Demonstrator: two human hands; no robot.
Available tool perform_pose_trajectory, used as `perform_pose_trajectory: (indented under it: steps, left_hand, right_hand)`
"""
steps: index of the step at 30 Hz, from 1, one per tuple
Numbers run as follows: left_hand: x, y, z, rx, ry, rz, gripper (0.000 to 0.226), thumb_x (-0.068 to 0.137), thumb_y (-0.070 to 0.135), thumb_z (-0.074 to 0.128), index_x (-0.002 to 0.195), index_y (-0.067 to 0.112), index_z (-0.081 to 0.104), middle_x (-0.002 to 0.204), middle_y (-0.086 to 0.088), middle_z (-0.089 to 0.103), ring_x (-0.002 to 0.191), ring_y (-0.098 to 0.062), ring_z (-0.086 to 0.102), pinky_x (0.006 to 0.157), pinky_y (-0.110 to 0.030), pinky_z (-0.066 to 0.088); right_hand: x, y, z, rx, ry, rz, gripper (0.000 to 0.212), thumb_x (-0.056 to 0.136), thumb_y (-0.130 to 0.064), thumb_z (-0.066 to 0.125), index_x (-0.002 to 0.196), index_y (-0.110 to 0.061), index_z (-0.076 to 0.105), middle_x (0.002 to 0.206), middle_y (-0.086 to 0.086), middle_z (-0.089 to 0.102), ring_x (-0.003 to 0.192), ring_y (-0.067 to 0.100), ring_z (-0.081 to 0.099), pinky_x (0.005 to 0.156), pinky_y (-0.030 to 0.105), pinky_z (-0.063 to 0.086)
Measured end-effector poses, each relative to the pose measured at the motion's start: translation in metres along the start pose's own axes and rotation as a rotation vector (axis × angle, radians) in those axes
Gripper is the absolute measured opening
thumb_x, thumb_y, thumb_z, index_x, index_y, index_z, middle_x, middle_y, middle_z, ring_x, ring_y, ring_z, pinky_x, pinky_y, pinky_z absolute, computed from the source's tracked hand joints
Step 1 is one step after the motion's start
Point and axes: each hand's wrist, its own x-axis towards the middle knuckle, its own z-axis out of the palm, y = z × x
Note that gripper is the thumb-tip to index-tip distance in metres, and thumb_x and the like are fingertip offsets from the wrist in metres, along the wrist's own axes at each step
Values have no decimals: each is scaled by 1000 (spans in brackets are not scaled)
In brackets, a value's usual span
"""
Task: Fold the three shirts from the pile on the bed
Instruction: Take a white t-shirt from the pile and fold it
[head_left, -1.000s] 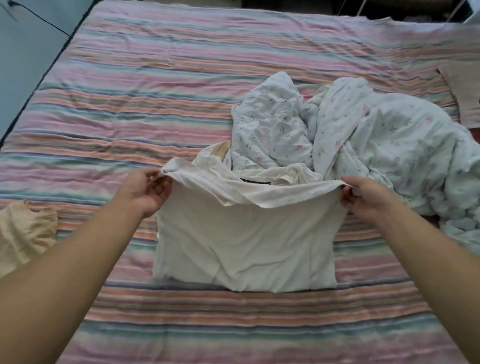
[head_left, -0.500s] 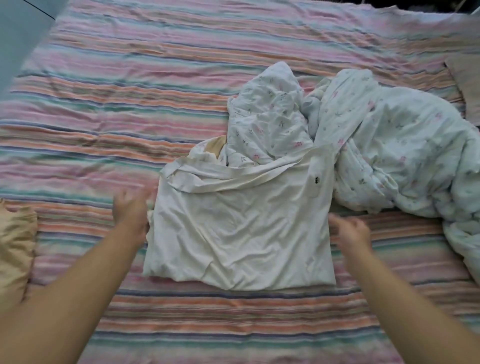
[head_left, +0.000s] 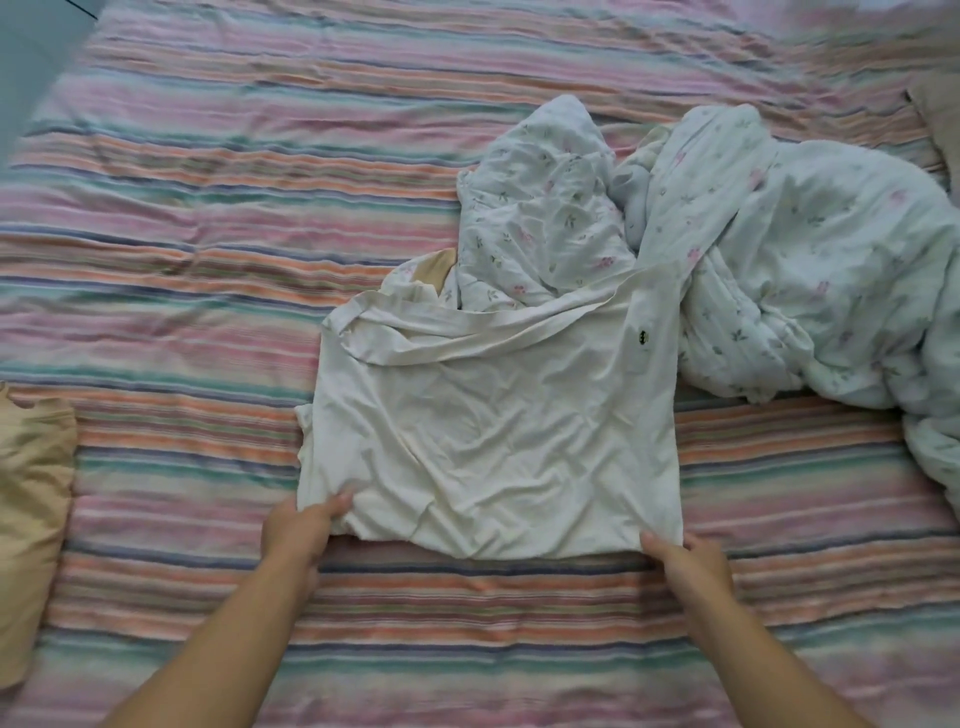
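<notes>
From the head camera, your cream shirt (head_left: 493, 441) lies partly folded in the middle of the striped bed (head_left: 208, 234), its far edge resting against the floral duvet (head_left: 779, 270). Your left hand (head_left: 298, 535) pinches the near left corner. Your right hand (head_left: 685, 564) pinches the near right corner. A tan garment (head_left: 31, 499) sits well apart, far left.

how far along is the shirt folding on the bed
Nothing is visibly finished. In hand: the cream shirt lies partly folded, left hand and right hand at its near corners. Left: a tan garment at the left edge, another tan piece behind.
</notes>
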Motion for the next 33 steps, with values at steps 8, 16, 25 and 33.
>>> perform_pose_trajectory:
  steps: [8,16,25,33]
  left_hand:
    - [-39,-54,-63,-135,-2,-75,33,81,-3,71,113,3,64,92,-14,67,75,-27,62,43,-31,59]
    - [-89,-129,-126,-101,74,-261,41,77,-6,75,114,-14,59,98,-24,65,87,-37,61,42,-30,56]
    - [-55,-245,-136,-402,155,-253,95,70,-12,79,139,-29,17,158,-30,16,145,-3,13,100,10,-5]
    - [-100,-199,-144,-142,38,-350,27,78,-6,73,102,-7,61,110,-22,63,95,-38,60,56,-41,58]
  right_hand:
    - [-38,49,-29,214,-32,204,4,91,-3,65,89,-1,62,40,1,64,37,18,62,50,25,46]
    - [-89,129,-68,126,-116,342,22,92,2,64,101,22,60,40,14,62,28,22,60,33,27,49]
    - [-100,176,-68,80,-92,371,50,81,1,78,123,20,58,120,31,64,86,29,58,91,42,49]
    - [-98,180,-56,179,-25,351,7,92,-8,66,93,-2,69,87,17,68,70,30,62,60,31,49]
